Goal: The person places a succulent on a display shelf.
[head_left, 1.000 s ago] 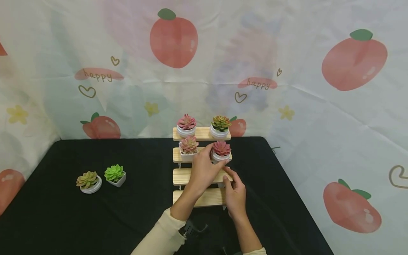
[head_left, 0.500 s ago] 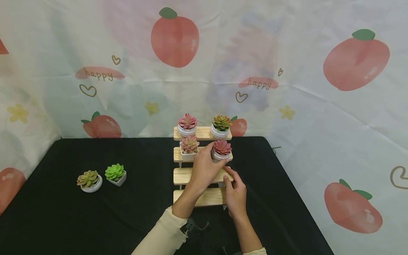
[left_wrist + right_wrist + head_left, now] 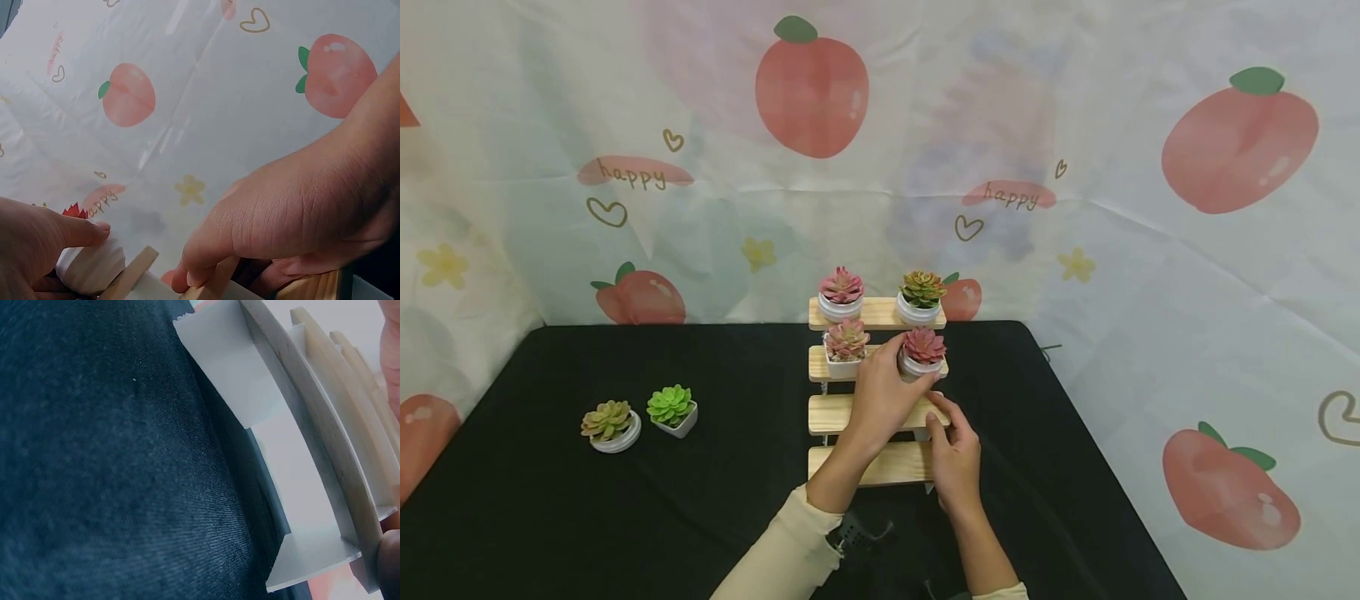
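My left hand [image 3: 883, 387] pinches the white round pot of a pink-red potted succulent [image 3: 924, 346] at the right end of the second tier from the top. That pot is on a wooden tiered plant stand [image 3: 831, 412]. In the left wrist view the thumb lies across the pot's rim [image 3: 94, 265], and most of the plant is hidden. Lower down, my right hand [image 3: 955, 458] grips the right end of the third board; its fingers bend over the board in the left wrist view. White side supports [image 3: 294, 481] and the board edges show in the right wrist view.
A pink succulent [image 3: 841, 292] and a green-orange one [image 3: 921, 296] stand on the top tier. A pale pink one [image 3: 846, 346] in a square pot is left of my left hand. Two green succulents, one olive [image 3: 610, 427] and one bright [image 3: 672, 410], rest on the black cloth [image 3: 730, 517].
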A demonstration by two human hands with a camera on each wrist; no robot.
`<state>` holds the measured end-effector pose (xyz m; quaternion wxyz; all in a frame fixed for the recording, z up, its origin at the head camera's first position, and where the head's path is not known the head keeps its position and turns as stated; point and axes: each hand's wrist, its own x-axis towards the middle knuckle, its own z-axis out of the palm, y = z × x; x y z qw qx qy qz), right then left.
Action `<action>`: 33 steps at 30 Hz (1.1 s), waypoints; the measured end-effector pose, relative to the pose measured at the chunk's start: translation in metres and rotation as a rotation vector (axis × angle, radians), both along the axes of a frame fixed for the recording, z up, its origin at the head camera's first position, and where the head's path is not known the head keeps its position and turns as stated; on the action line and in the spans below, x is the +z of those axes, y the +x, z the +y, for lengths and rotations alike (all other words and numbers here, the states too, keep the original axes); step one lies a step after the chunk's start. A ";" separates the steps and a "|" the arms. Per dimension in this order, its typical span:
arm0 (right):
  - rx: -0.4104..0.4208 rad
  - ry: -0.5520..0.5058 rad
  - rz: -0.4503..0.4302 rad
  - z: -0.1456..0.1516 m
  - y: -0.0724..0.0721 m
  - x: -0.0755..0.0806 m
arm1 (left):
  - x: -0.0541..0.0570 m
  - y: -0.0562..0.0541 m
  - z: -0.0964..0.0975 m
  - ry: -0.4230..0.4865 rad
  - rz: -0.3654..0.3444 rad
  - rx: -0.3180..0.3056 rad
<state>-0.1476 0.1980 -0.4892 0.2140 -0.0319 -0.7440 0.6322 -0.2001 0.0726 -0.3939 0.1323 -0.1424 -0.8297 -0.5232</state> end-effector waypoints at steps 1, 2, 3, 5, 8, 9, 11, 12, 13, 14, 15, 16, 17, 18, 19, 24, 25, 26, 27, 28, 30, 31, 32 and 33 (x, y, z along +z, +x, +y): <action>-0.002 0.002 0.001 0.000 -0.001 -0.001 | 0.000 0.000 0.000 -0.001 -0.001 0.000; -0.005 0.002 0.001 0.000 -0.001 -0.001 | 0.000 -0.001 0.000 0.000 0.000 0.001; -0.006 0.001 0.002 0.001 -0.001 -0.001 | 0.000 -0.001 0.001 0.000 0.001 0.001; -0.004 0.000 0.004 0.000 0.000 0.000 | -0.001 -0.001 0.001 0.003 0.004 0.000; 0.004 -0.002 0.005 0.000 0.000 0.001 | -0.001 -0.002 0.001 0.005 0.009 0.000; 0.007 -0.002 0.006 0.000 0.001 0.002 | 0.000 -0.002 0.001 0.005 0.009 0.001; 0.011 -0.002 0.006 0.000 0.001 0.002 | 0.000 -0.001 0.000 0.000 0.009 0.003; 0.012 -0.002 0.004 -0.001 0.001 0.002 | 0.000 -0.001 0.000 -0.003 0.009 0.005; 0.011 -0.002 0.002 0.000 0.001 0.002 | 0.000 -0.001 0.000 -0.006 0.008 0.007; 0.012 -0.002 0.000 -0.001 0.000 0.002 | 0.000 -0.001 0.000 -0.008 0.008 0.008; 0.010 0.000 -0.002 -0.001 0.000 0.002 | 0.001 -0.001 0.000 -0.011 0.006 0.008; 0.008 0.001 -0.004 -0.001 0.000 0.001 | 0.001 -0.001 0.000 -0.013 0.005 0.009; 0.006 0.002 -0.008 -0.001 0.000 0.001 | 0.001 -0.001 0.000 -0.015 0.003 0.009; 0.005 0.002 -0.008 0.000 -0.001 0.000 | 0.001 -0.001 0.000 -0.016 0.002 0.008; 0.005 0.002 -0.007 0.000 -0.001 0.000 | 0.001 0.000 -0.001 -0.018 -0.001 0.007; 0.000 0.007 -0.009 -0.001 -0.001 0.000 | 0.000 0.000 -0.002 -0.027 -0.004 -0.004; 0.001 0.009 -0.010 -0.001 0.000 0.001 | -0.001 0.001 -0.002 -0.029 -0.005 -0.008; 0.000 0.011 -0.011 -0.001 0.000 0.001 | -0.002 0.001 -0.002 -0.033 -0.006 -0.011; 0.000 0.013 -0.011 -0.001 0.001 0.002 | -0.002 0.001 -0.002 -0.038 -0.006 -0.013; 0.001 0.014 -0.009 -0.001 0.001 0.002 | -0.003 0.002 -0.002 -0.044 -0.007 -0.014; 0.002 0.011 -0.004 0.000 0.001 0.001 | -0.003 0.003 -0.003 -0.051 -0.007 -0.015; 0.002 0.010 -0.001 0.000 0.001 0.001 | -0.003 0.003 -0.003 -0.057 -0.004 -0.014; 0.002 0.009 -0.001 0.000 0.001 0.001 | -0.003 0.004 -0.003 -0.066 -0.002 -0.014; 0.003 0.008 -0.001 0.001 0.001 0.002 | -0.003 0.005 -0.004 -0.072 -0.002 -0.015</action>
